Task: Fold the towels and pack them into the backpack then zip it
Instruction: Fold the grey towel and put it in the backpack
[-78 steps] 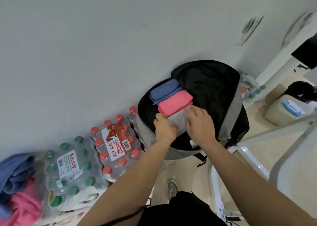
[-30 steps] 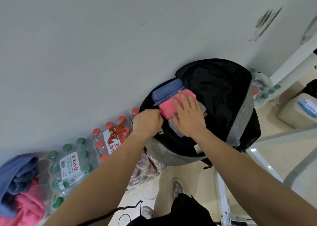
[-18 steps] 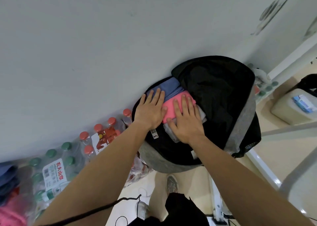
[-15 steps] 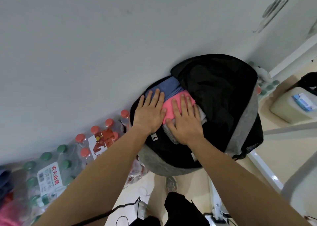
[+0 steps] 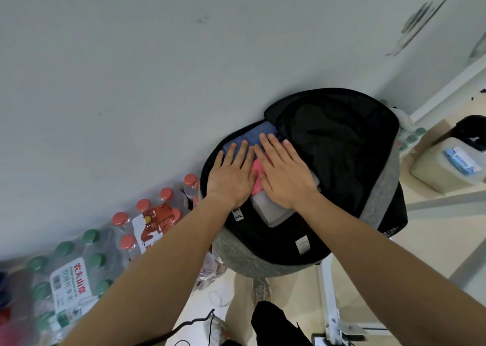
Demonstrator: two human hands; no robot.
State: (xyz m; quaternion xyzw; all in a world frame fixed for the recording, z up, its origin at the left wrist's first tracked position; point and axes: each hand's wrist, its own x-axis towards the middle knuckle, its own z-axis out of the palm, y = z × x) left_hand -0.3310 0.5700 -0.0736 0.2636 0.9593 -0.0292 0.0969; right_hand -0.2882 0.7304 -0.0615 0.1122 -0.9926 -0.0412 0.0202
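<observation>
Lying under flat fingers (image 5: 243,148), folded towels (image 5: 271,210) fill the backpack (image 5: 384,188).

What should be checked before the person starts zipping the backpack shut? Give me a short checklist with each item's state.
1. Towels inside the backpack: ok; blue towel, pink towel and grey towel lie side by side in the opening.
2. Towels pressed flat: ok; left hand and right hand lie palm-down on them.
3. Hands free for the zipper: not ok; both lie on the towels.
4. Flap closed: not ok; it lies folded open.
5. Fabric clear of the zipper track: cannot tell.
6. Zipper pull located: cannot tell; none visible.
</observation>
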